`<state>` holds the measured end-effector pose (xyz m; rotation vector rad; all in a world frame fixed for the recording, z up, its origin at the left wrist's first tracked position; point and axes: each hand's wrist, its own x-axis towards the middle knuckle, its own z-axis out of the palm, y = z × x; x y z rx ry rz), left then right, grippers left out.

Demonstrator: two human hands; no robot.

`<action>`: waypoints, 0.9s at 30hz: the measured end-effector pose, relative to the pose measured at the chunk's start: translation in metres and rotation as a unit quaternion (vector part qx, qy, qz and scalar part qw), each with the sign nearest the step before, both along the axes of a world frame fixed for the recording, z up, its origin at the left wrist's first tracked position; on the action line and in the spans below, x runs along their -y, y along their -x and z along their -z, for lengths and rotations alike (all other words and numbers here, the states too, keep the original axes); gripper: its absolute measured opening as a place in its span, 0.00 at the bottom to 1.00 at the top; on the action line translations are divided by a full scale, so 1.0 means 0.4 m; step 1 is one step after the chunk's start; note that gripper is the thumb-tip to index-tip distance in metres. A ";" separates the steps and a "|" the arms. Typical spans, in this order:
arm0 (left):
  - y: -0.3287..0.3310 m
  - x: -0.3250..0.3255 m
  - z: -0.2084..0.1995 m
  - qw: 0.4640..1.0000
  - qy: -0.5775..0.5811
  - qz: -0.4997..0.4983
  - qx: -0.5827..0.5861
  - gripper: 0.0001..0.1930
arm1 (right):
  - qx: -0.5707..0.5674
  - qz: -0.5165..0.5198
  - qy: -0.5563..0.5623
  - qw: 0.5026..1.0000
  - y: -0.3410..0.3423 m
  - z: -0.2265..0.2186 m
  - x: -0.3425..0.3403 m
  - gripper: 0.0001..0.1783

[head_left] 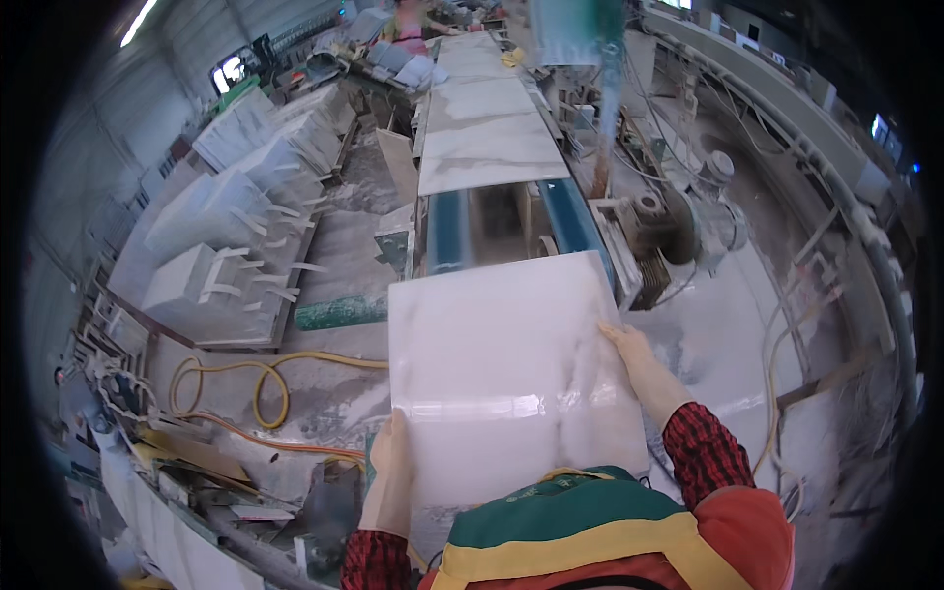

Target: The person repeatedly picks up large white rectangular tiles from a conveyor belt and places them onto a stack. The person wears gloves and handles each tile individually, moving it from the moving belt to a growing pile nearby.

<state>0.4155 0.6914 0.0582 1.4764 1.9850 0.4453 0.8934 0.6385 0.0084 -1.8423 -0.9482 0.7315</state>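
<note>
A white polished stone slab (501,344) with grey veins lies in front of my body, light glinting off its near half. My left hand (389,467), in a pale glove, grips its left edge near the lower corner. On the opposite edge, higher up, my right hand (639,362) has its fingers against the slab's side. Both undersides of the grip are hidden by the stone. Beyond the slab's far edge run the blue belts (447,231) of a conveyor, and farther along several veined slabs (487,143) lie on it in a row.
Stacked white slabs (211,290) with strips between them stand on the left. A yellow hose (280,369) coils over the floor near a green roll (339,313). Right of the conveyor sits a motor (688,221). Another person (408,29) is at the far end.
</note>
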 end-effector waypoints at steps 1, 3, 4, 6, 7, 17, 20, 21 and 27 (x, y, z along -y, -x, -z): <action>-0.029 -0.062 -0.006 1.000 0.014 0.018 0.012 0.38 | -0.237 0.098 0.054 0.965 -0.017 -0.016 -0.045 0.33; -0.099 -0.201 -0.045 0.997 0.037 0.055 0.043 0.38 | -0.177 0.139 0.052 0.973 -0.135 0.030 -0.098 0.33; -0.113 -0.241 -0.030 0.996 0.043 0.063 0.051 0.38 | -0.160 0.159 0.053 0.973 -0.160 0.092 -0.113 0.33; -0.141 -0.336 -0.043 0.995 0.048 0.065 0.063 0.37 | -0.163 0.137 0.070 0.975 -0.167 0.029 -0.200 0.33; -0.146 -0.370 -0.045 0.995 0.058 0.059 0.058 0.36 | -0.169 0.133 0.079 0.973 -0.154 0.011 -0.215 0.34; -0.230 -0.612 -0.001 0.987 0.134 0.085 0.036 0.36 | -0.194 0.068 0.101 0.974 -0.209 -0.032 -0.364 0.35; -0.250 -0.644 -0.020 0.988 0.129 0.069 0.051 0.36 | -0.052 -0.045 0.106 0.992 -0.148 -0.175 -0.343 0.32; -0.266 -0.657 -0.018 0.988 0.124 0.066 0.061 0.36 | 0.008 -0.109 0.117 0.987 -0.170 -0.134 -0.292 0.32; -0.275 -0.697 -0.054 0.975 0.210 0.063 0.031 0.43 | 0.299 -0.216 0.185 0.911 -0.271 0.274 0.008 0.42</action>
